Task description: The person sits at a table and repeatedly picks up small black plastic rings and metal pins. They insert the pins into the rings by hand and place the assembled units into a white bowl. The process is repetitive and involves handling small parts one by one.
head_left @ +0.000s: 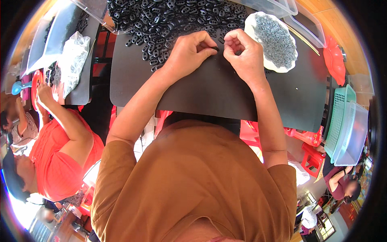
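Over the dark table (193, 92), my left hand (187, 54) pinches a small black piece (215, 49) between thumb and forefinger. Just beside it, my right hand (246, 56) has its fingers curled in and closed; whatever they hold is too small or hidden to make out. Beyond both hands lies a big heap of black oval plastic pieces with two holes (173, 20), spilling toward my left wrist. Right of my right hand stands a white scalloped dish (282, 70) full of small grey metal pieces (278, 40), perhaps springs.
Clear plastic trays (310, 28) lie at the back right, near a red dish (334, 60). A green basket (340, 117) stands beyond the table's right edge. At left, a person in red (66, 161) sits by another table with a plastic bag (75, 60).
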Demonstrator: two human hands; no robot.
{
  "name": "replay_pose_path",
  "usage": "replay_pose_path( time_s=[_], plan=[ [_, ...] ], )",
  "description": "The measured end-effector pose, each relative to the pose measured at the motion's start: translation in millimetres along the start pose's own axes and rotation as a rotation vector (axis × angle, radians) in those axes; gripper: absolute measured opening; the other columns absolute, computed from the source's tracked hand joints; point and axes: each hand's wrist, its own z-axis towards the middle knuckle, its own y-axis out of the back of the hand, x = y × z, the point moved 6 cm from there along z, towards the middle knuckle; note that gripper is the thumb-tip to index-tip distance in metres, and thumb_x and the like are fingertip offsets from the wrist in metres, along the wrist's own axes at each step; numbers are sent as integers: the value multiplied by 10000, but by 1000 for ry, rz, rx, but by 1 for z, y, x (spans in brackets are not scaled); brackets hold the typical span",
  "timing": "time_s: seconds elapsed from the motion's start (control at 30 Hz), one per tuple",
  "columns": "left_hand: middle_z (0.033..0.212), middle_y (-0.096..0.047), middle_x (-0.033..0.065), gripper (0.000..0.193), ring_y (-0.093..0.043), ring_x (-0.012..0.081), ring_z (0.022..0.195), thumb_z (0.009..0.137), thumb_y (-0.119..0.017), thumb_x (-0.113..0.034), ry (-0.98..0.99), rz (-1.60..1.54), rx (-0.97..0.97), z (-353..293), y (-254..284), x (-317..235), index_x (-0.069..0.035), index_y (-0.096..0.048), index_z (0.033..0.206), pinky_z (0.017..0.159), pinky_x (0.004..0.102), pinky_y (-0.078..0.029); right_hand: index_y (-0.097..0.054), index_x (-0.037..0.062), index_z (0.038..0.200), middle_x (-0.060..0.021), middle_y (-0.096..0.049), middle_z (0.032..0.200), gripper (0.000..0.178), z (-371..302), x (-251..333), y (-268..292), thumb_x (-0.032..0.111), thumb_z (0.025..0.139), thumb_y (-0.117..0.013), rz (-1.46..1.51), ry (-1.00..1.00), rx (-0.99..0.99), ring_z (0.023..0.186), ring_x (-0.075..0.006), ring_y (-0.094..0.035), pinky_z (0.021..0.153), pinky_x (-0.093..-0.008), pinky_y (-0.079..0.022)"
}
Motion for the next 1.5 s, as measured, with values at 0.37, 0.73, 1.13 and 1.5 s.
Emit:
replay_pose_path(
  time_s=[0.37,0.73,1.13,1.5],
  plan=[
    [830,-696,69,104,-690,139,759,809,-709,-10,-57,75,-6,1,4,-4,-6,-652,897,697,272,-553,-616,61,945,-80,-693,839,235,-1,12,-8,-46,739,-657,-34,42,147,767,-213,-702,662,-306,-560],
    [817,-678,71,109,-675,153,740,793,-723,-16,-106,144,-19,1,4,-5,-5,-660,881,682,282,-544,-601,93,930,-80,-668,801,265,-2,12,-12,-31,703,-655,-113,58,103,724,-267,-667,621,-354,-527],
    [818,-670,76,123,-672,172,731,777,-728,-1,-139,161,-28,1,3,-6,-5,-688,893,678,286,-541,-600,83,913,-70,-663,771,237,-4,24,-14,-37,715,-652,-321,133,64,683,-228,-666,609,-330,-535],
    [816,-662,76,99,-659,169,724,773,-706,26,-165,149,-26,0,3,-9,12,-667,863,672,287,-535,-538,82,816,-67,-615,730,211,-5,24,-16,-45,678,-635,-240,133,2,704,-284,-634,590,-390,-505]
  ],
)
